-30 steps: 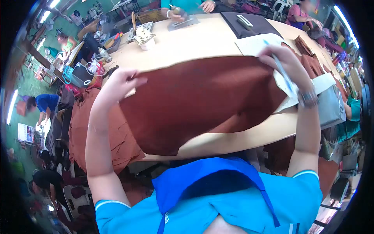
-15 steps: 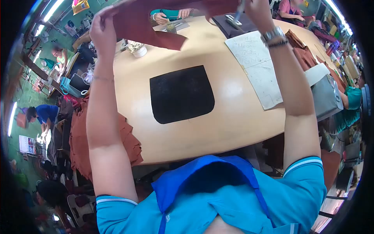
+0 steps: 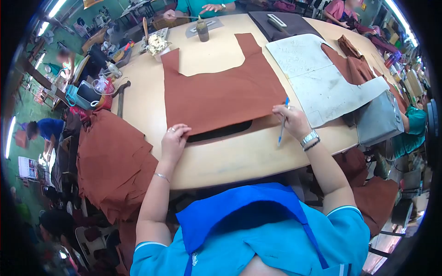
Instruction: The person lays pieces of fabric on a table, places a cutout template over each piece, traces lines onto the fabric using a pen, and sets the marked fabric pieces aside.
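A brown sheet of leather-like material point(image 3: 221, 92), with two upright arms and a curved cutout between them, lies over a black piece point(image 3: 223, 132). Only the front strip of the black piece shows. My left hand point(image 3: 175, 138) pinches the sheet's near left corner. At its near right corner is my right hand point(image 3: 294, 120), with a blue-and-white pen point(image 3: 281, 132) held in the fingers. Those fingertips also meet the sheet's edge; whether they grip it I cannot tell.
A pale marked pattern point(image 3: 306, 80) lies to the right, near a grey box-like bag point(image 3: 380, 119). Brown pieces point(image 3: 113, 161) are piled at left, beside a hammer point(image 3: 120, 99). A jar point(image 3: 202, 31) stands at the back, before another person's hand point(image 3: 212, 8).
The brown sheet has come down from above the table and now covers most of the black piece. Both my hands have moved down towards me with it.
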A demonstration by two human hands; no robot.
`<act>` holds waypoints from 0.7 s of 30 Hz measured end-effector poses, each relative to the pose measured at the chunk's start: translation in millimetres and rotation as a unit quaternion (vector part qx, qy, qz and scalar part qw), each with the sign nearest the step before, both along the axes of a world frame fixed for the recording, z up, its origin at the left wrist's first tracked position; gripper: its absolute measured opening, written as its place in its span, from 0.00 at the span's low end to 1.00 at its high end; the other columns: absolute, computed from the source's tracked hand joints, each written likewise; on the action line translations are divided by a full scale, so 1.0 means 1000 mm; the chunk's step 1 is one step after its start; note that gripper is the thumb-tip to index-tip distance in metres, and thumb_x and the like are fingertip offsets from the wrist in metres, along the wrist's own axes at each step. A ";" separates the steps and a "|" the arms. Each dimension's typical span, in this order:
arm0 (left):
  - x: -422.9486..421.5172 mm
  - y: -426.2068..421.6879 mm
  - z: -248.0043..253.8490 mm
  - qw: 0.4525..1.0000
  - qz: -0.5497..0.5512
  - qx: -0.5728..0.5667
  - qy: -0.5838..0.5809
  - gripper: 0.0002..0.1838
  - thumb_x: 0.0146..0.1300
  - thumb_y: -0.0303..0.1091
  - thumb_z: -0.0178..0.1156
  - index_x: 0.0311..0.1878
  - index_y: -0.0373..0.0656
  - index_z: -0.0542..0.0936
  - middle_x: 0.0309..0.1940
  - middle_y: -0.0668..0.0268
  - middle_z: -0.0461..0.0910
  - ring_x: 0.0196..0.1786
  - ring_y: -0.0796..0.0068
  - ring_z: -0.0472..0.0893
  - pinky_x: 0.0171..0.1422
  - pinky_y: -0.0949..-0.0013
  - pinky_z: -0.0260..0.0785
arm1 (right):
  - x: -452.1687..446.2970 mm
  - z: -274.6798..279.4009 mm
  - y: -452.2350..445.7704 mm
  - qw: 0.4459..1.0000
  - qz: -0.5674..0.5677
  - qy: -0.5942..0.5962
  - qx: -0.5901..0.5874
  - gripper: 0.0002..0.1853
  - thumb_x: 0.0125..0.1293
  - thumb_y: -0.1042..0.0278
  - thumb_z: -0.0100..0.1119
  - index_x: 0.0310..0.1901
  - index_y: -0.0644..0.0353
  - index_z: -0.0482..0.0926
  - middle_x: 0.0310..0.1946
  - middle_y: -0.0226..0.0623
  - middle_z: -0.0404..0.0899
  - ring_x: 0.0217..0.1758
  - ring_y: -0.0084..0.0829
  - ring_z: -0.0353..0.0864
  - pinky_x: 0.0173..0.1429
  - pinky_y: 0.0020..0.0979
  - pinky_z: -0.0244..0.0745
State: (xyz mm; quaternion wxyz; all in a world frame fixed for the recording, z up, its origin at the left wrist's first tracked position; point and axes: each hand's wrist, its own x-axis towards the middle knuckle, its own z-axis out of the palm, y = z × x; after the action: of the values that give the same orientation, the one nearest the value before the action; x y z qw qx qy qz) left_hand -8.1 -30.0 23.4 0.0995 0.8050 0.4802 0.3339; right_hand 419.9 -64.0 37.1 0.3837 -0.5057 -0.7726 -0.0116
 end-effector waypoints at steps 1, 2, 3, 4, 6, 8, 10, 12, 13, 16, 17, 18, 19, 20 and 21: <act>-0.002 -0.012 0.000 1.000 -0.004 -0.005 0.010 0.08 0.56 0.24 0.65 0.39 0.45 0.85 0.42 0.62 0.83 0.45 0.59 0.81 0.50 0.60 0.75 | -0.002 -0.002 -0.011 1.000 0.002 -0.004 -0.006 0.09 0.61 0.70 0.67 0.43 0.50 0.83 0.34 0.33 0.86 0.34 0.38 0.85 0.37 0.35 0.81; -0.003 -0.023 0.000 1.000 -0.008 -0.009 0.019 0.09 0.54 0.23 0.64 0.39 0.45 0.85 0.42 0.62 0.83 0.46 0.60 0.81 0.51 0.60 0.74 | -0.003 -0.002 -0.023 1.000 0.005 -0.008 -0.012 0.09 0.60 0.71 0.67 0.42 0.51 0.83 0.35 0.33 0.87 0.34 0.38 0.86 0.38 0.35 0.81; -0.005 -0.034 0.001 0.999 -0.011 -0.012 0.029 0.11 0.53 0.22 0.64 0.39 0.45 0.85 0.42 0.63 0.83 0.46 0.60 0.80 0.51 0.60 0.74 | -0.005 -0.001 -0.033 1.000 0.008 -0.012 -0.017 0.09 0.60 0.72 0.68 0.42 0.52 0.83 0.35 0.32 0.87 0.35 0.37 0.86 0.39 0.34 0.81; -0.007 -0.044 0.002 0.999 -0.013 -0.007 0.038 0.12 0.51 0.20 0.63 0.40 0.44 0.85 0.42 0.63 0.83 0.47 0.60 0.80 0.51 0.60 0.74 | -0.006 0.000 -0.044 0.999 0.008 -0.012 -0.039 0.09 0.60 0.73 0.68 0.42 0.52 0.84 0.36 0.33 0.87 0.36 0.36 0.86 0.39 0.34 0.81; -0.009 -0.061 0.005 0.998 -0.018 0.005 0.056 0.15 0.49 0.16 0.61 0.40 0.42 0.84 0.43 0.62 0.82 0.48 0.60 0.79 0.51 0.61 0.74 | -0.008 0.006 -0.063 0.997 0.005 -0.013 -0.080 0.08 0.59 0.73 0.68 0.41 0.52 0.84 0.39 0.34 0.87 0.37 0.35 0.86 0.40 0.33 0.82; -0.010 -0.077 0.005 0.998 -0.016 -0.017 0.053 0.17 0.46 0.16 0.60 0.41 0.43 0.84 0.44 0.63 0.82 0.49 0.60 0.79 0.54 0.61 0.73 | -0.006 0.017 -0.081 0.993 0.002 -0.019 -0.117 0.10 0.57 0.70 0.71 0.40 0.53 0.85 0.36 0.35 0.86 0.34 0.35 0.85 0.38 0.33 0.80; -0.012 -0.088 0.005 0.998 -0.010 -0.023 0.052 0.18 0.45 0.16 0.60 0.41 0.43 0.84 0.44 0.63 0.82 0.49 0.60 0.79 0.54 0.61 0.72 | -0.004 0.038 -0.093 0.987 -0.004 -0.010 -0.162 0.11 0.55 0.70 0.73 0.41 0.57 0.85 0.34 0.38 0.85 0.31 0.36 0.84 0.38 0.32 0.78; -0.014 -0.093 0.004 0.998 -0.008 -0.023 0.058 0.17 0.46 0.19 0.61 0.41 0.45 0.85 0.44 0.65 0.82 0.50 0.60 0.79 0.55 0.60 0.72 | 0.040 0.017 -0.092 0.972 -0.173 0.010 -0.160 0.20 0.55 0.67 0.75 0.50 0.58 0.82 0.44 0.42 0.83 0.46 0.32 0.82 0.48 0.31 0.77; -0.018 -0.092 0.000 0.998 -0.011 -0.018 0.067 0.16 0.48 0.23 0.64 0.42 0.46 0.85 0.45 0.66 0.82 0.51 0.60 0.78 0.55 0.59 0.71 | 0.062 0.002 -0.085 0.961 -0.251 0.062 -0.096 0.25 0.57 0.65 0.75 0.56 0.59 0.79 0.52 0.44 0.80 0.53 0.32 0.80 0.52 0.31 0.76; -0.011 -0.094 0.015 0.996 -0.006 0.009 0.085 0.18 0.51 0.40 0.70 0.47 0.50 0.84 0.52 0.64 0.79 0.58 0.57 0.76 0.61 0.54 0.68 | 0.126 -0.015 -0.055 0.832 -0.280 0.474 0.061 0.34 0.61 0.56 0.72 0.65 0.58 0.68 0.63 0.38 0.70 0.62 0.36 0.72 0.62 0.33 0.68; -0.005 -0.096 0.022 0.996 -0.003 0.020 0.090 0.22 0.52 0.47 0.71 0.49 0.51 0.84 0.56 0.63 0.78 0.61 0.56 0.74 0.64 0.52 0.67 | 0.139 -0.013 -0.053 0.780 -0.321 0.534 0.059 0.34 0.63 0.55 0.71 0.66 0.57 0.66 0.65 0.37 0.67 0.65 0.36 0.68 0.66 0.37 0.65; -0.001 -0.098 0.025 0.994 -0.018 0.018 0.109 0.26 0.51 0.52 0.71 0.51 0.51 0.83 0.59 0.62 0.76 0.64 0.55 0.72 0.67 0.49 0.64 | 0.146 -0.012 -0.052 0.720 -0.361 0.590 0.057 0.35 0.64 0.54 0.69 0.67 0.56 0.64 0.68 0.36 0.64 0.69 0.37 0.65 0.70 0.41 0.62; 0.002 -0.101 0.026 0.991 -0.033 0.015 0.129 0.30 0.50 0.58 0.70 0.53 0.52 0.82 0.62 0.61 0.74 0.67 0.54 0.70 0.69 0.46 0.61 | 0.138 0.001 -0.052 0.697 -0.339 0.632 0.016 0.34 0.64 0.53 0.69 0.66 0.54 0.66 0.68 0.35 0.65 0.70 0.36 0.65 0.70 0.44 0.60; 0.005 -0.104 0.026 0.988 -0.049 0.013 0.148 0.34 0.49 0.64 0.69 0.55 0.53 0.82 0.65 0.60 0.71 0.69 0.52 0.68 0.72 0.43 0.58 | 0.131 0.015 -0.053 0.671 -0.316 0.671 -0.024 0.32 0.64 0.53 0.69 0.65 0.53 0.67 0.68 0.34 0.65 0.70 0.35 0.64 0.70 0.47 0.59; 0.010 -0.107 0.018 0.989 -0.071 -0.025 0.129 0.35 0.53 0.64 0.66 0.58 0.53 0.80 0.68 0.58 0.68 0.72 0.51 0.65 0.73 0.36 0.52 | 0.126 0.026 -0.053 0.642 -0.291 0.706 -0.064 0.31 0.64 0.52 0.68 0.64 0.52 0.68 0.68 0.33 0.66 0.70 0.34 0.64 0.70 0.51 0.57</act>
State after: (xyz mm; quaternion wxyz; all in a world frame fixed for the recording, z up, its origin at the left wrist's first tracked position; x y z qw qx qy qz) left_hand 2.2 -137.2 41.8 0.0802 0.8707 0.4388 0.2072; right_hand 546.1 -116.9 62.7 0.7563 -0.5824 -0.0782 0.2876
